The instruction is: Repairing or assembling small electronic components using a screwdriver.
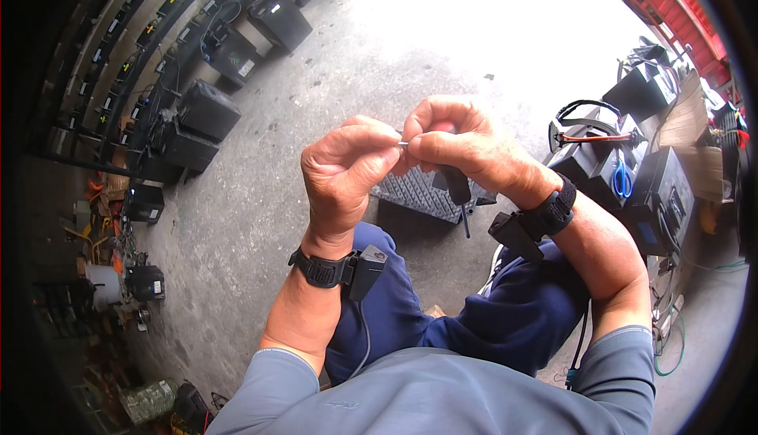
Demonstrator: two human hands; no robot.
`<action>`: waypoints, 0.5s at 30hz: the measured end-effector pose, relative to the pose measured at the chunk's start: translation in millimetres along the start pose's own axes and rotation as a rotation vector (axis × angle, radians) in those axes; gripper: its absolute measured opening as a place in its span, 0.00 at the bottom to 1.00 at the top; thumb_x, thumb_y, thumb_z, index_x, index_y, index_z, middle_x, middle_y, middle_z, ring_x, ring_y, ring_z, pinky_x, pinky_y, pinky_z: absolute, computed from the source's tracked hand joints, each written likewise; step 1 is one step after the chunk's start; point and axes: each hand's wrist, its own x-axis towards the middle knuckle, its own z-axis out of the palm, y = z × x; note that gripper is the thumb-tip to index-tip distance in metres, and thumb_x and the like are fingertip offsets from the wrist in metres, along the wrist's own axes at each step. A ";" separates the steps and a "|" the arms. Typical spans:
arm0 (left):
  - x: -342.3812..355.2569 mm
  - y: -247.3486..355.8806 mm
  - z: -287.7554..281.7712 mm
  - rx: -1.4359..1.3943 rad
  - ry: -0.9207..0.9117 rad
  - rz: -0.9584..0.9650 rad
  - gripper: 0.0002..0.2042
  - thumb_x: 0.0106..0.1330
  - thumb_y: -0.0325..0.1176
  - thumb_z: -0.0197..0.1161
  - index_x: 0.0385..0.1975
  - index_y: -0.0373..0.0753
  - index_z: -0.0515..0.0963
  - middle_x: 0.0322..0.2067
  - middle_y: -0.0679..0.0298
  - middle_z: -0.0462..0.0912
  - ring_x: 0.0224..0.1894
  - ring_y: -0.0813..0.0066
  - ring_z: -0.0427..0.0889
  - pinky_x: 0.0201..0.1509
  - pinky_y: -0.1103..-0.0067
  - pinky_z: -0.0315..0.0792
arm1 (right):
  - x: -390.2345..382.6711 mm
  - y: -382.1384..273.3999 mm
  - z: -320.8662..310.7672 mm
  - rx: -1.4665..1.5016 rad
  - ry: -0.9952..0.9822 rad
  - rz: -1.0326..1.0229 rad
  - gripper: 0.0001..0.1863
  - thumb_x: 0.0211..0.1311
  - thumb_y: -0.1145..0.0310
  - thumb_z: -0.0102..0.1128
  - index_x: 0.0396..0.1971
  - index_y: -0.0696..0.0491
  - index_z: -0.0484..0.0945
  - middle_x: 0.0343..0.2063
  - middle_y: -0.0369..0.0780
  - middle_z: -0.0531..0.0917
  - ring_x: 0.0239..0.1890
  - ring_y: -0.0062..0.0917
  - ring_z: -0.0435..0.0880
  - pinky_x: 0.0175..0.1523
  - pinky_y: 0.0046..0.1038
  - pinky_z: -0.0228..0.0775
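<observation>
My left hand (pixel 343 163) and my right hand (pixel 450 139) are raised in the middle of the view, fingertips pinched at either end of a small, thin, light-coloured piece (pixel 403 144); what it is I cannot make out. My right hand also grips a dark-handled screwdriver (pixel 456 186) with a red part, its shaft pointing down. Beneath my hands, near my knees, a grey patterned plate or case (pixel 417 202) lies low, partly hidden by my hands.
Black boxes with cables (pixel 209 111) line a multi-tier rack (pixel 122 56) at left. Tools and clutter (pixel 106 230) lie lower left. At right are black battery-like cases (pixel 655 198), blue scissors (pixel 622 178), cardboard (pixel 685 119) and a red metal structure (pixel 695 9).
</observation>
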 end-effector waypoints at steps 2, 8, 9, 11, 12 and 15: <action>-0.6 0.4 0.5 -0.003 0.000 -0.006 0.07 0.59 0.14 0.59 0.33 0.30 0.82 0.31 0.60 0.82 0.31 0.75 0.83 0.36 0.81 0.78 | -0.2 0.4 -0.5 -0.011 -0.004 -0.005 0.06 0.62 0.71 0.60 0.33 0.58 0.80 0.29 0.39 0.86 0.34 0.17 0.84 0.40 0.19 0.76; -0.4 0.2 0.1 0.024 0.007 0.004 0.07 0.59 0.14 0.60 0.33 0.30 0.82 0.30 0.60 0.83 0.31 0.76 0.83 0.36 0.81 0.78 | 0.2 1.0 -0.7 -0.029 -0.010 -0.001 0.07 0.62 0.70 0.61 0.33 0.58 0.80 0.29 0.39 0.86 0.34 0.17 0.84 0.40 0.19 0.76; -0.4 0.5 0.8 0.028 0.012 0.002 0.07 0.59 0.14 0.60 0.33 0.30 0.82 0.30 0.60 0.83 0.31 0.76 0.82 0.36 0.81 0.78 | 0.2 1.5 -1.1 -0.026 -0.011 -0.005 0.07 0.62 0.70 0.60 0.33 0.58 0.79 0.29 0.39 0.86 0.34 0.17 0.84 0.40 0.19 0.76; -0.3 0.0 1.4 0.020 0.007 0.003 0.07 0.59 0.14 0.60 0.33 0.30 0.82 0.30 0.60 0.83 0.31 0.76 0.82 0.36 0.81 0.78 | 0.4 1.8 -1.6 -0.020 -0.014 -0.001 0.07 0.62 0.70 0.60 0.33 0.58 0.79 0.29 0.39 0.86 0.34 0.17 0.84 0.40 0.19 0.76; -0.1 -0.5 1.5 0.010 0.002 0.005 0.07 0.58 0.14 0.60 0.33 0.30 0.82 0.30 0.60 0.83 0.31 0.76 0.82 0.36 0.82 0.78 | 0.3 1.8 -1.8 -0.015 -0.017 0.003 0.07 0.62 0.70 0.60 0.33 0.58 0.79 0.29 0.39 0.86 0.34 0.17 0.84 0.39 0.19 0.75; 0.2 -1.8 -3.1 0.031 -0.014 0.009 0.07 0.58 0.14 0.60 0.33 0.30 0.82 0.30 0.60 0.83 0.31 0.76 0.82 0.36 0.81 0.78 | -0.1 -0.2 -0.5 -0.001 -0.023 0.003 0.06 0.63 0.69 0.60 0.33 0.57 0.79 0.29 0.39 0.86 0.34 0.17 0.83 0.39 0.18 0.75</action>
